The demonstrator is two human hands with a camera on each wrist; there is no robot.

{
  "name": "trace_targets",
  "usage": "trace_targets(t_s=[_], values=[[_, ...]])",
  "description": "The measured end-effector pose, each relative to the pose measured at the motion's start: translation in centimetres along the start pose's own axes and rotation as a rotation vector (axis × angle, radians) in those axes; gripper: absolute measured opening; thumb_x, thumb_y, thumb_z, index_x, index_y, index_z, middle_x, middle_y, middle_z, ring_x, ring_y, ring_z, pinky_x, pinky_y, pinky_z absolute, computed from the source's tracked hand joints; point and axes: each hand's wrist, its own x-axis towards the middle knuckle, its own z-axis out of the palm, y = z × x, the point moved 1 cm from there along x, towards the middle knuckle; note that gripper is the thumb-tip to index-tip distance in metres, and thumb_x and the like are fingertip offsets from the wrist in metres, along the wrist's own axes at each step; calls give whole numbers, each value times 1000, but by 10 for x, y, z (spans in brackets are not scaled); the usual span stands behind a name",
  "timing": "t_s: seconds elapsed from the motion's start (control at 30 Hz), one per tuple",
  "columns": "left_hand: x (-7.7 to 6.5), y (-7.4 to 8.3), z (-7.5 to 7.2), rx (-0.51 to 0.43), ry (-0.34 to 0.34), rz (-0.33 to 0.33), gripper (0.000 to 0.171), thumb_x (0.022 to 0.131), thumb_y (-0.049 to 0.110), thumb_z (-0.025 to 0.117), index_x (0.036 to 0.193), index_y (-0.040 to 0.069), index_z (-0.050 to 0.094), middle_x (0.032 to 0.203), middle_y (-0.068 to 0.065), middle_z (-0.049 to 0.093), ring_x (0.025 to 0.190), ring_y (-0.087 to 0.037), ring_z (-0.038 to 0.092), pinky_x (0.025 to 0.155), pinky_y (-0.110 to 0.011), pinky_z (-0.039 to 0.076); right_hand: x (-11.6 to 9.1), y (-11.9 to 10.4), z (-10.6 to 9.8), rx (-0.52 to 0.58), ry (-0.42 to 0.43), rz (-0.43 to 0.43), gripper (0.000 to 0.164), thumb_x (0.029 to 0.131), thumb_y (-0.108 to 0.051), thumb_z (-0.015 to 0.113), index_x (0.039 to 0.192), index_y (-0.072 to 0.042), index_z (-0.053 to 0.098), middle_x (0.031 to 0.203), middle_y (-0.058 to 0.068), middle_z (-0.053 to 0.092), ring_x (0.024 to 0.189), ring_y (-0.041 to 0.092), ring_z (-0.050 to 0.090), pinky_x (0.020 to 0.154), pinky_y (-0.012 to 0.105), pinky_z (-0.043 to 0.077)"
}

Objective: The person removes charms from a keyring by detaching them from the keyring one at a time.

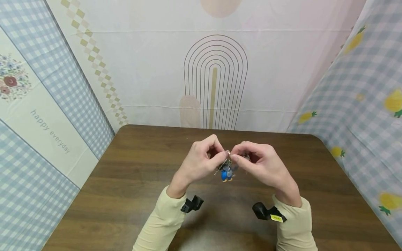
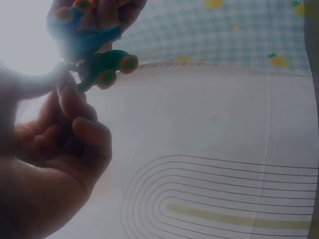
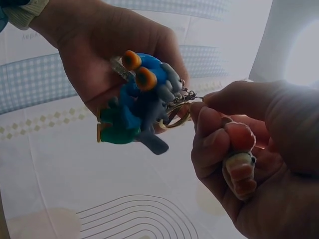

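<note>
Figurine keychain (image 1: 224,175) hangs above the table (image 1: 125,198). My left hand (image 1: 199,162) pinches its gold ring (image 3: 179,123), probably for steadiness; my right hand (image 1: 266,165) pinches the chain (image 3: 183,98), palming another figurine (image 3: 240,169).

A brown table (image 1: 125,195) stands before me. Behind it I see a white cloth (image 1: 150,69) with nested arches (image 1: 215,83); on my left, a checked cloth (image 1: 59,76) with flowers (image 1: 12,80) and "happy everyday" (image 1: 50,130); on my right, a pineapple-print cloth (image 1: 358,118). A white light (image 3: 305,55) glares.
</note>
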Motion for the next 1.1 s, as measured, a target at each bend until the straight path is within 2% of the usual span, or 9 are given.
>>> trace_targets(t_s=[0.37, 0.53, 0.77, 0.87, 0.97, 1.03, 1.1], values=[[0, 2, 3, 33, 87, 84, 13, 87, 4, 64, 78, 9, 56, 67, 0, 58, 54, -5, 44, 47, -19, 36, 1, -3, 1, -22, -1, -33, 24, 84, 2, 71, 95, -18, 66, 80, -8, 59, 59, 4, 47, 48, 20, 38], [1, 1, 5, -3, 103, 68, 17, 87, 4, 63, 73, 9, 54, 65, -1, 56, 52, -4, 43, 46, -19, 35, 2, -3, 2, -19, 12, -80, 24, 83, 5, 71, 96, -16, 68, 81, -7, 61, 60, 3, 47, 48, 19, 38], [3, 2, 7, -72, 88, 34, 16, 86, 3, 58, 73, 9, 51, 68, -3, 55, 57, -4, 45, 49, -19, 38, 3, -2, 6, 9, 16, -113, 24, 83, 6, 71, 95, -15, 69, 82, -6, 62, 62, 3, 48, 49, 19, 37], [2, 2, 7, -101, 61, 41, 9, 87, 2, 58, 84, 7, 52, 69, -4, 58, 57, -5, 48, 49, -20, 40, 2, -1, 6, 15, 25, -123, 25, 82, 7, 71, 95, -14, 70, 81, -6, 62, 62, 4, 48, 49, 19, 38], [2, 2, 7, -121, 30, 61, 9, 90, 0, 58, 95, 5, 53, 71, -6, 60, 57, -7, 53, 49, -22, 45, 1, 0, 4, 15, 29, -125, 25, 82, 7, 72, 94, -14, 69, 80, -6, 61, 61, 3, 47, 49, 19, 38], [1, 2, 6, -117, 21, 75, 9, 90, -1, 58, 97, 4, 55, 74, -8, 65, 57, -7, 56, 50, -23, 48, 1, -1, 3, 16, 27, -123, 25, 82, 7, 71, 93, -15, 69, 80, -6, 60, 60, 3, 47, 48, 19, 37], [0, 3, 5, -108, 20, 83, 6, 90, -3, 59, 91, 4, 58, 77, -9, 68, 57, -7, 58, 51, -24, 51, 1, -2, 2, 21, 22, -121, 24, 82, 7, 71, 93, -14, 69, 80, -6, 60, 61, 4, 46, 48, 20, 37]])
